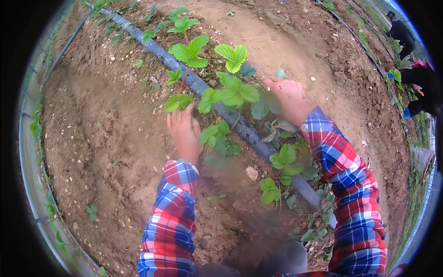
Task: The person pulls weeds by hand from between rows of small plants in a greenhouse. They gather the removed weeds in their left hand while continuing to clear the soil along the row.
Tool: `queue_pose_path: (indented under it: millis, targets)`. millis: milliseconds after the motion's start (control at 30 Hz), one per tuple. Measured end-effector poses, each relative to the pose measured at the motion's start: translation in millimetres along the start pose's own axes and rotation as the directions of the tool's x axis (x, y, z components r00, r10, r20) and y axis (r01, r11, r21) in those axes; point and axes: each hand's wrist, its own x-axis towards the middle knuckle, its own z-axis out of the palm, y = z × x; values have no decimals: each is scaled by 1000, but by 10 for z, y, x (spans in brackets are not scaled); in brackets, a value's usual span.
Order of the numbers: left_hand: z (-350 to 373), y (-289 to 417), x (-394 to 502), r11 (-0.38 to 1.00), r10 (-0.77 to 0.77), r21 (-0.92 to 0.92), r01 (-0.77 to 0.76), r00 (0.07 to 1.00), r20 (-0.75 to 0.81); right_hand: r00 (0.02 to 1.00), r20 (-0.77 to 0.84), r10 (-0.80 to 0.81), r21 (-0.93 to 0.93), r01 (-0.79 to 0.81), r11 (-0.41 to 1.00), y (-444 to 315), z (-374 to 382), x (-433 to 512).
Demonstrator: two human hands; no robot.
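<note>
Strawberry plants with bright green toothed leaves (235, 92) grow along a dark irrigation pipe (254, 136) that crosses the soil diagonally. My left hand (185, 131) is low on the left side of the pipe, its fingertips at a small strawberry leaf (178, 103). Across the pipe, my right hand (289, 98) has curled fingers beside a darker leaf (264, 105). Its fingertips are turned away, so whether it pinches anything is hidden. Wilted grey-green leaves (282, 126) hang below the right wrist. Another leafy strawberry plant (285, 159) stands nearer to me by the pipe.
Brown soil (114, 138) with small stones spreads on both sides. A pale stone (251, 173) lies close to the pipe. Thinner pipes (360, 43) run along neighbouring rows. Two people (401, 36) are at the far right. My knees (283, 258) show at the bottom.
</note>
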Motion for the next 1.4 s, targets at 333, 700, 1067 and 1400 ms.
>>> queue_pose_path:
  millis: [333, 700, 1067, 1400]
  targets:
    - [-12, 22, 20, 1000, 4, -22, -4, 1000, -11, 983, -175, 56, 211, -18, 977, -331, 449, 380]
    - [2, -7, 19, 1000, 24, -3, -24, 1000, -11, 999, -8, -34, 146, 35, 989, -433, 525, 384]
    - [-21, 18, 15, 1000, 18, -9, -18, 1000, -21, 903, -397, 163, 339, -21, 941, 197, -28, -91]
    - [15, -35, 7, 1000, 10, -26, -10, 1000, -19, 950, -51, 307, 344, -272, 899, -562, 370, 315]
